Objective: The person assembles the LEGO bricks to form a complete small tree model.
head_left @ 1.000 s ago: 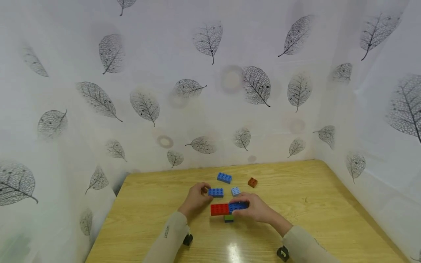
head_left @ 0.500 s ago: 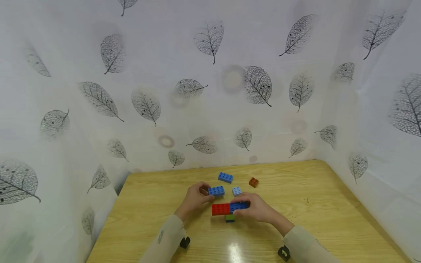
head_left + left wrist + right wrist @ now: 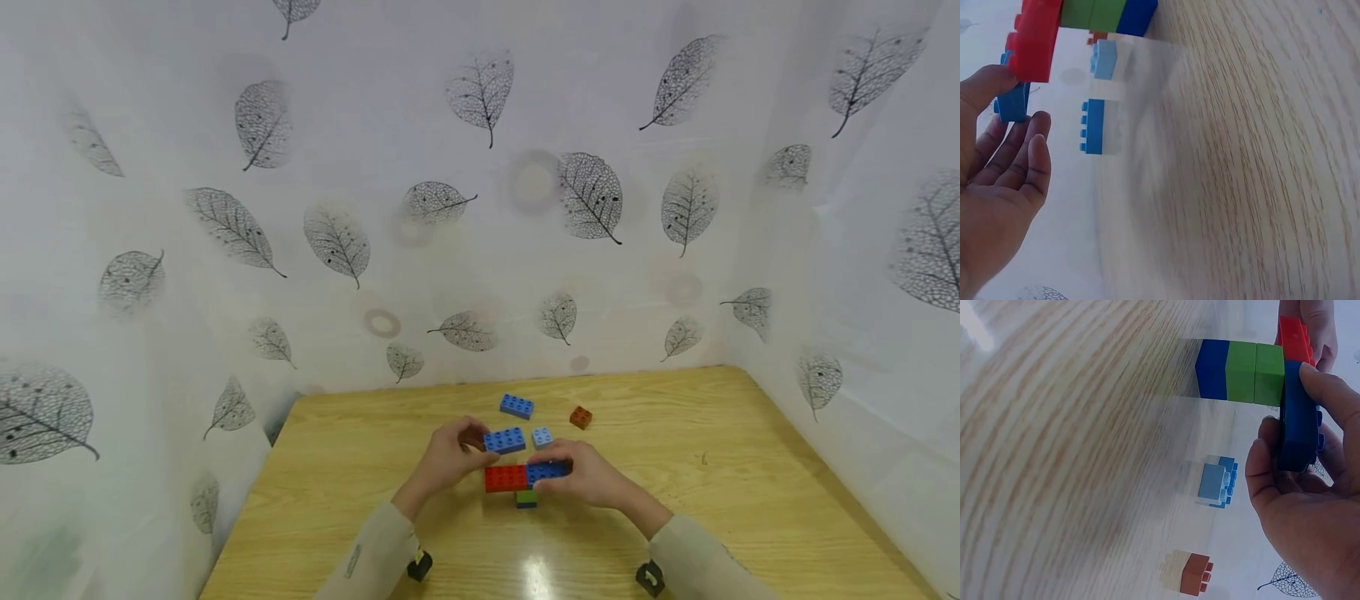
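Note:
My left hand (image 3: 448, 454) pinches a blue eight-stud toy brick (image 3: 505, 440) by its left end, held above the table behind a red brick (image 3: 506, 478). In the left wrist view, the red brick partly covers that blue brick (image 3: 1013, 103). With thumb and fingers, my right hand (image 3: 588, 473) grips a dark blue brick (image 3: 1298, 419) that lies end to end with the red one. Both sit across the top of a narrow column: two green bricks (image 3: 1241, 372) over a dark blue base brick (image 3: 1212, 369), standing on the table.
Behind the hands lie a second blue eight-stud brick (image 3: 517, 406), a small light blue brick (image 3: 542, 437) and a small orange-brown brick (image 3: 581, 417). A leaf-print curtain (image 3: 510, 267) encloses the back and sides of the wooden table (image 3: 712, 500).
My left hand has raised the blue brick off the table and carried it slightly right, nearer the red brick. The right hand keeps its hold on the dark blue brick, with the column still.

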A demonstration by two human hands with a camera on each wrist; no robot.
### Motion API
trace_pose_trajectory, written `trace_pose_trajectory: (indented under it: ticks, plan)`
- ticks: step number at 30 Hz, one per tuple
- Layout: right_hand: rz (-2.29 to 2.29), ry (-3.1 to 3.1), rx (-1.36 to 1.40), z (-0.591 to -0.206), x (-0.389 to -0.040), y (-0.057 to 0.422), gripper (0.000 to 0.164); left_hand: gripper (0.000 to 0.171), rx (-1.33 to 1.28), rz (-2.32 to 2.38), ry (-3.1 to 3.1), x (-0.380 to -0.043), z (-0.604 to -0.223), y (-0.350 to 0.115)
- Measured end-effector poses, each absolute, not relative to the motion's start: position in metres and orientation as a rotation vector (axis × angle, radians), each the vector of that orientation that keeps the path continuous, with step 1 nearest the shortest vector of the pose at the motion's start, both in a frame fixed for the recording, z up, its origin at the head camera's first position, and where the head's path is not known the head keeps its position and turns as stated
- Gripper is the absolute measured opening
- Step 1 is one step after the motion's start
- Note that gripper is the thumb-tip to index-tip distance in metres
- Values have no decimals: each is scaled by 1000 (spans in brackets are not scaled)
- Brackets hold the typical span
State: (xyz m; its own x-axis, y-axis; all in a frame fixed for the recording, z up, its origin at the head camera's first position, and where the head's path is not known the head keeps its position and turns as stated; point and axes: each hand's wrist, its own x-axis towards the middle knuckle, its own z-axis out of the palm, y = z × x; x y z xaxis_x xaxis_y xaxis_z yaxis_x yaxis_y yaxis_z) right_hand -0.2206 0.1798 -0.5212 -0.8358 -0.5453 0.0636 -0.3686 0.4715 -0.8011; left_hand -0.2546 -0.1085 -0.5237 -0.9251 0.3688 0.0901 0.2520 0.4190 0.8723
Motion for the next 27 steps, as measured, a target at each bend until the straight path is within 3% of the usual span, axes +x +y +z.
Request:
trace_pose_trajectory:
  ticks: [27]
  plan:
    - [-1228, 2550, -739, -518, -224, 180, 48, 30, 718, 1499, 2456, -228, -513, -106]
